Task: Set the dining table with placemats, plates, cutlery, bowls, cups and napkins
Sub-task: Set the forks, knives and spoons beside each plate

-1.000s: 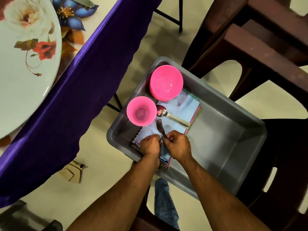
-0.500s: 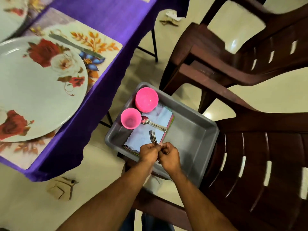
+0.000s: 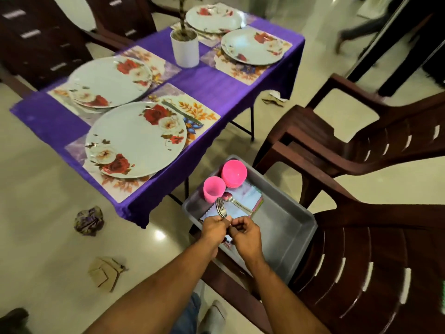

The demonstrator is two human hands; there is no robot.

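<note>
- Forks [image 3: 220,208] are held over the near corner of the grey tub [image 3: 289,227], which rests on a brown chair seat beside the counter [image 3: 231,92].
- Left hand [image 3: 214,229]: closed around the fork handles; the tines stick up and away from the person, toward the pink cup [image 3: 213,189].
- Right hand [image 3: 245,233]: fingers curled and pinched at the handle ends, touching the left hand. Whether one fork is being separated cannot be told.
- Fork count is not resolvable; more than one is judged likely.
- Left in the tub: the cup, stacked pink bowls [image 3: 234,174], a spoon [image 3: 234,202] lying on folded napkins [image 3: 243,201].
- On the counter: four placemats with plates. The nearest plate [image 3: 134,141] has a knife [image 3: 181,113] on its placemat along the right edge.
- Key relation: the nearest setting lies up and to the left of the hands, so the left hand is the nearer one. The forks' long axis already runs roughly parallel to that plate's side.
- Judgement: cutlery stage; bowls, cups, napkins not yet laid.
</note>
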